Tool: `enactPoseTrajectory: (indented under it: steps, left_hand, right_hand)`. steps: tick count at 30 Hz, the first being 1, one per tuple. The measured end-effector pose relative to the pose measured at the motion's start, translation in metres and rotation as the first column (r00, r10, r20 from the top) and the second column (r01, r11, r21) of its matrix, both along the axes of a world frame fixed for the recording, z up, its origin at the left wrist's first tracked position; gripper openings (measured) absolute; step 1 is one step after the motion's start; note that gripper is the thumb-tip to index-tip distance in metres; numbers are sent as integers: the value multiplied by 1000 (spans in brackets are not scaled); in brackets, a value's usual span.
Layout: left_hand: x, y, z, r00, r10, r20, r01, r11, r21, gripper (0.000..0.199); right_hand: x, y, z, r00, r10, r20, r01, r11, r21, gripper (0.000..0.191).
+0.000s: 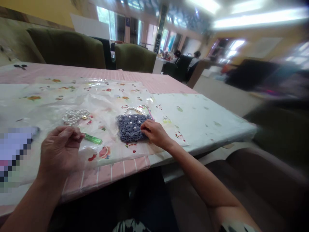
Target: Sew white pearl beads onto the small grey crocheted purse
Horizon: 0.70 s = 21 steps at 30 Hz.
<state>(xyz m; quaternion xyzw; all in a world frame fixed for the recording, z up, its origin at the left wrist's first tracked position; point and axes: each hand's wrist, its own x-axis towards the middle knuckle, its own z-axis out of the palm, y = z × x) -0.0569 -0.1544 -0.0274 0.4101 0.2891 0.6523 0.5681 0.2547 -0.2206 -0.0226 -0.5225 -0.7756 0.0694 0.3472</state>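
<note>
A small grey-blue crocheted purse dotted with white pearl beads lies on the table, its pearl-bead handle pointing away from me. My right hand is over the purse's right side, with thumb and fingers pinched together; what is between them is hidden. A thin pink stick shows just behind that hand. To the left, my left hand is raised with its fingertips pinched, and I cannot make out anything in them. Just right of its fingertips lies a green lighter. Beyond it sits a heap of strung pearl beads.
A clear plastic sheet printed with fruit covers the table. Black scissors lie at the far left, and a blurred-out flat object is at the near left. Green armchairs stand behind the table. People sit in the background.
</note>
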Motion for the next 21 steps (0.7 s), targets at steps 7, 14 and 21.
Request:
enactPoseTrajectory:
  steps: [7, 14, 21]
  left_hand:
    - [1, -1, 0, 1000, 12, 1, -12, 1000, 9, 13]
    - [3, -1, 0, 1000, 12, 23, -13, 1000, 23, 14]
    - [1, 0, 0, 999, 19, 26, -19, 1000, 13, 15]
  right_hand:
    - [-1, 2, -15, 986, -76, 151, 69, 996, 48, 13]
    - [4, -7, -8, 995, -90, 37, 85, 990, 117, 11]
    - [6, -14, -7, 995, -97, 3, 96, 988, 119, 11]
